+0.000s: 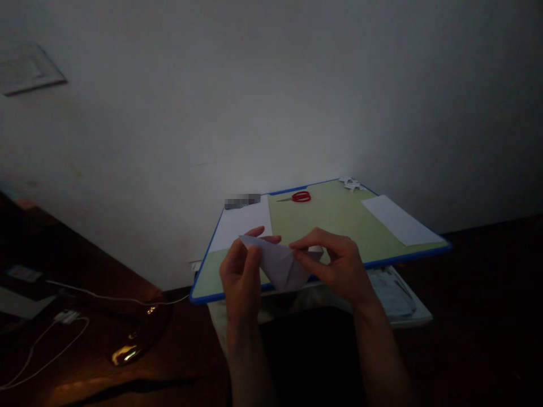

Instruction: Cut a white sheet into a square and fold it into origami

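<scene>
Between my two hands is a folded piece of white paper, roughly triangular with its point downward and crease lines across it. My left hand grips its left corner, thumb in front and fingers behind. On the other side, my right hand pinches the upper right edge between thumb and fingertips. The paper is held above the front edge of a pale green table with a blue rim. Part of its right end is hidden behind my right fingers.
Red-handled scissors lie toward the back of the table. A white sheet is at left, another white sheet at right. Small white paper pieces sit in the far right corner. White cables run at the left.
</scene>
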The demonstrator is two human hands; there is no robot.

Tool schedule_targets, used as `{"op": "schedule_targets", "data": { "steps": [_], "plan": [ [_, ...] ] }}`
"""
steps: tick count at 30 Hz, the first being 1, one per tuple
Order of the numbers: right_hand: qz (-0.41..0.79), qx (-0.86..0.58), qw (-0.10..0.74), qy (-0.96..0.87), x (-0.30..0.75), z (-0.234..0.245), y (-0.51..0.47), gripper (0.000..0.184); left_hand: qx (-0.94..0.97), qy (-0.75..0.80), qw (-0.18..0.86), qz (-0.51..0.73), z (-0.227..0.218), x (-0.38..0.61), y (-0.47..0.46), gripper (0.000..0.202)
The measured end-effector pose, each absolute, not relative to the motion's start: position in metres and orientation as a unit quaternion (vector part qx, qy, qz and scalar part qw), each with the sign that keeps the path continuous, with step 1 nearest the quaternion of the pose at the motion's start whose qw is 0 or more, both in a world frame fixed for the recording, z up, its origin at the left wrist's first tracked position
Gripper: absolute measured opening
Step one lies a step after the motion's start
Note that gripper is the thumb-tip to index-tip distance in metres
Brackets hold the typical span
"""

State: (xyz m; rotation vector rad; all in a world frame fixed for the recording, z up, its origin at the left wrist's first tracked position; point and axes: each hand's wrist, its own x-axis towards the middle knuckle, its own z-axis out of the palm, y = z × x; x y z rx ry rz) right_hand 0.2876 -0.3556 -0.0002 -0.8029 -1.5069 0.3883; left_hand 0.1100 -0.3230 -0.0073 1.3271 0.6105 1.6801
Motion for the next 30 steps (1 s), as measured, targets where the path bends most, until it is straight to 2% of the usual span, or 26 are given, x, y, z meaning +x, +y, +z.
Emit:
{"op": "schedule_targets", "data": {
  "steps": [6, 15, 30],
  "plan": [
    [0.176, -0.357, 0.632, -0.665, 0.2863, -0.0005, -0.3586, 0.015, 0.492, 0.263, 0.425, 0.713, -0.004, 0.1124, -0.323, 0.031],
    [0.161, -0.35, 0.62, -0.683, 0.2793, -0.0004, -0.3579, 0.015, 0.401, 0.282, 0.453, 0.745, -0.0028, 0.1125, -0.3161, 0.038],
    [0.112, -0.375, 0.614, -0.685, 0.2781, 0.0016, -0.3565, 0.014, 0.402, 0.273, 0.435, 0.758, 0.002, 0.1145, -0.3211, 0.029]
  ]
}}
